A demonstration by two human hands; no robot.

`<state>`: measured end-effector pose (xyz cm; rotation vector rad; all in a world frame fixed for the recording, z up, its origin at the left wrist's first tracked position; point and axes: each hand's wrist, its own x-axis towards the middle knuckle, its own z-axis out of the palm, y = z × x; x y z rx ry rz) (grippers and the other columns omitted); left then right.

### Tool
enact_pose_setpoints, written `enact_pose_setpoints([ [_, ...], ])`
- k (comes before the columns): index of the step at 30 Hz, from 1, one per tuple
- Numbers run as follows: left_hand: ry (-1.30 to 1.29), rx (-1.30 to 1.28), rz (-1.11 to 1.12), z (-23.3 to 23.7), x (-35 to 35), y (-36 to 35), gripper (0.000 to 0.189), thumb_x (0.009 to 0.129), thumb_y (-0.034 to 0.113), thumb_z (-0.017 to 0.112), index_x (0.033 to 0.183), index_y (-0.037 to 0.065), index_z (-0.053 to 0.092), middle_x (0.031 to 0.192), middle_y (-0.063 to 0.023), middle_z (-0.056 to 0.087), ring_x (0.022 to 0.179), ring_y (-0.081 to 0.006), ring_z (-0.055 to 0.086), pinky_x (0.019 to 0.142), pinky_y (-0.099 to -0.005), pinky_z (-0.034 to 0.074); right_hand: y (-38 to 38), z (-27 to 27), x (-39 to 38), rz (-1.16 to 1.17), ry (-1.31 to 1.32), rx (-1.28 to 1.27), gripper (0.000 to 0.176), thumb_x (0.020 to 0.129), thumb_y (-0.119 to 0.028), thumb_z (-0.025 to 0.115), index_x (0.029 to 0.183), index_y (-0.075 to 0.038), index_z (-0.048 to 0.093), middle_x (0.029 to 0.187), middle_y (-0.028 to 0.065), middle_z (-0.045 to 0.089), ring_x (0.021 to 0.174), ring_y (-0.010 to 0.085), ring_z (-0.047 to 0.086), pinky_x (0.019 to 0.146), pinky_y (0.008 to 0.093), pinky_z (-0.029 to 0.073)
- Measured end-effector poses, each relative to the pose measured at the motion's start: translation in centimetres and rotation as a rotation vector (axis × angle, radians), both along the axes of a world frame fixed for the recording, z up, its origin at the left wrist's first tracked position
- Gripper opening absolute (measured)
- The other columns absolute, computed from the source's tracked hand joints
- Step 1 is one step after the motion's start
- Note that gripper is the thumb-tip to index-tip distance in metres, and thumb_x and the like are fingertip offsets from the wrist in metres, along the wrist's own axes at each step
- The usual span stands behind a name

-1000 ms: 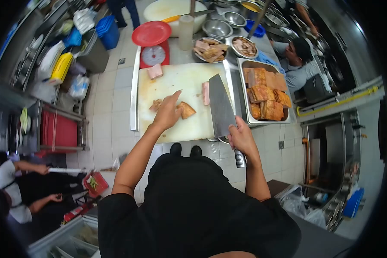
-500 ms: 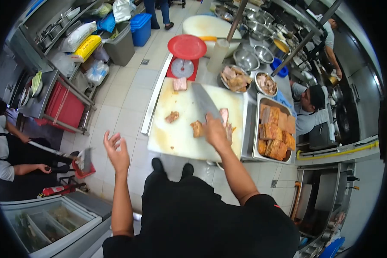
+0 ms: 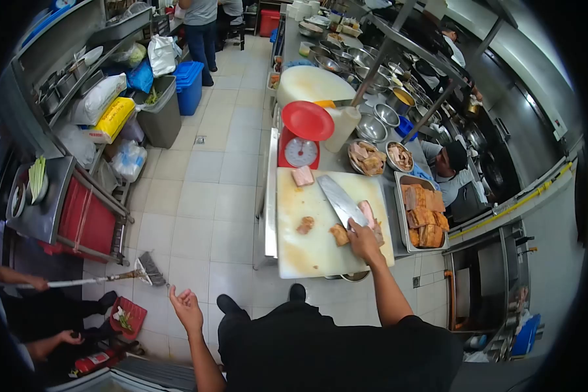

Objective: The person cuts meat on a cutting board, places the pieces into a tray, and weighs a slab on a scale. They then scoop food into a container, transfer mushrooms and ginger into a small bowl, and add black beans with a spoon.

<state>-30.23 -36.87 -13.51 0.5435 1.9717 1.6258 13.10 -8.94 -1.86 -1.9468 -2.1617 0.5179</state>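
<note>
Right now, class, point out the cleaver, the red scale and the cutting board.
Cleaver (image 3: 338, 197), head view: middle of the blade.
Red scale (image 3: 301, 151), head view: its white dial.
Cutting board (image 3: 315, 249), head view: bare top surface.

No text is sharp enough to read; the print along the edge of the yellow bag (image 3: 113, 121) is too small; the marks on the white dial (image 3: 300, 152) of the red scale (image 3: 306, 130) blur; the fire extinguisher's (image 3: 91, 363) pale label is illegible.

Cutting board (image 3: 294, 251) on surface (image 3: 336, 161), meat pieces (image 3: 338, 235) on it, cleaver (image 3: 337, 198) between them. Scale (image 3: 300, 151) behind board. Tray (image 3: 404, 225) right of board, two bowls (image 3: 389, 154) behind tray.
</note>
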Motion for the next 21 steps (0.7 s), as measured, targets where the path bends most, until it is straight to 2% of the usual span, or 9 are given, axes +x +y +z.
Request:
enact_pose_setpoints([
  [2, -0.038, -0.039, -0.042, -1.5, -2.3, -1.1, 0.06, 0.089, 0.005, 0.057, 0.141, 0.005, 0.027, 0.102, -0.0095, 0.056, 0.09, -0.0156, 0.055, 0.084, -0.0273, 0.045, -0.5, 1.0, -0.7, -0.003, -0.143, 0.033, 0.038, 0.086, -0.021, 0.058, 0.122, -0.007, 0.06, 0.096, 0.0259, 0.064, 0.094, 0.0406, 0.06, 0.083, 0.0454, 0.046],
  [5, -0.1, -0.173, -0.156, 0.2, -5.5, -0.4, 0.068, 0.09, 0.007, 0.056, 0.146, 0.003, 0.017, 0.107, -0.0174, 0.056, 0.099, -0.0243, 0.058, 0.092, -0.0328, 0.044, -1.2, 2.9, -3.1, -0.092, -0.447, 0.084, 0.034, 0.084, -0.021, 0.061, 0.115, -0.008, 0.064, 0.096, 0.0239, 0.064, 0.098, 0.0403, 0.059, 0.085, 0.0466, 0.046],
  [9, 0.004, -0.284, -0.387, 3.9, -8.8, 5.4, 0.068, 0.091, 0.009, 0.051, 0.147, 0.0, 0.013, 0.119, -0.0238, 0.053, 0.11, -0.0319, 0.055, 0.097, -0.0359, 0.041, -2.3, 7.7, -9.0, -0.282, -0.259, 0.397, 0.023, 0.082, -0.015, 0.064, 0.101, -0.003, 0.065, 0.088, 0.021, 0.064, 0.087, 0.0332, 0.062, 0.077, 0.0428, 0.049],
  [11, 0.108, -0.369, -0.542, 4.7, -10.6, 7.1, 0.066, 0.091, 0.008, 0.047, 0.147, -0.001, 0.013, 0.127, -0.0277, 0.05, 0.118, -0.0366, 0.051, 0.1, -0.0375, 0.039, -2.1, 9.3, -12.3, -0.303, 0.26, 0.269, 0.017, 0.08, -0.009, 0.062, 0.094, 0.0, 0.064, 0.086, 0.0217, 0.062, 0.082, 0.0336, 0.062, 0.071, 0.0404, 0.049],
  [12, 0.161, -0.414, -0.618, 5.0, -11.4, 8.0, 0.066, 0.091, 0.008, 0.046, 0.147, -0.002, 0.012, 0.131, -0.0297, 0.048, 0.121, -0.0389, 0.049, 0.102, -0.0383, 0.038, -1.8, 8.9, -13.8, -0.216, 0.275, 0.371, 0.017, 0.082, -0.007, 0.061, 0.097, 0.0, 0.063, 0.07, 0.0124, 0.059, 0.065, 0.0191, 0.059, 0.061, 0.0314, 0.046],
  [13, 0.199, -0.442, -0.65, 5.2, -11.9, 9.2, 0.072, 0.087, 0.009, 0.052, 0.147, -0.001, 0.014, 0.13, -0.0299, 0.048, 0.119, -0.0391, 0.05, 0.099, -0.0377, 0.04, -2.1, 11.1, -16.7, -0.178, 0.291, 0.287, 0.02, 0.083, -0.004, 0.057, 0.102, 0.0, 0.062, 0.079, 0.0163, 0.062, 0.071, 0.0287, 0.063, 0.067, 0.0364, 0.05],
  [15, 0.31, -0.464, -0.777, 0.1, -13.9, 11.4, 0.078, 0.083, 0.013, 0.059, 0.148, 0.004, 0.017, 0.123, -0.0253, 0.056, 0.108, -0.0331, 0.058, 0.09, -0.0386, 0.047, -1.2, 11.0, -20.4, -0.017, 0.485, 0.391, 0.025, 0.085, -0.001, 0.054, 0.109, 0.0, 0.06, 0.083, 0.0118, 0.063, 0.07, 0.0228, 0.062, 0.064, 0.0319, 0.051],
  [17, 0.35, -0.435, -0.863, -2.1, -15.9, 13.4, 0.079, 0.083, 0.019, 0.063, 0.147, 0.002, 0.019, 0.12, -0.0244, 0.057, 0.105, -0.0326, 0.059, 0.088, -0.0381, 0.048, 0.1, 11.0, -23.9, -0.063, 0.714, 0.206, 0.027, 0.089, 0.0, 0.051, 0.115, 0.002, 0.056, 0.087, 0.0079, 0.063, 0.069, 0.0156, 0.062, 0.062, 0.027, 0.051],
  [21, 0.157, -0.514, -1.14, -0.1, -18.8, 16.9, 0.087, 0.084, 0.039, 0.066, 0.146, -0.001, 0.021, 0.125, -0.0267, 0.055, 0.11, -0.0363, 0.058, 0.094, -0.0392, 0.045, 4.7, 11.3, -31.4, -0.116, 1.147, 0.119, 0.02, 0.097, -0.016, 0.051, 0.106, 0.002, 0.055, 0.082, 0.0041, 0.061, 0.046, 0.0042, 0.046, 0.042, 0.0186, 0.037],
])
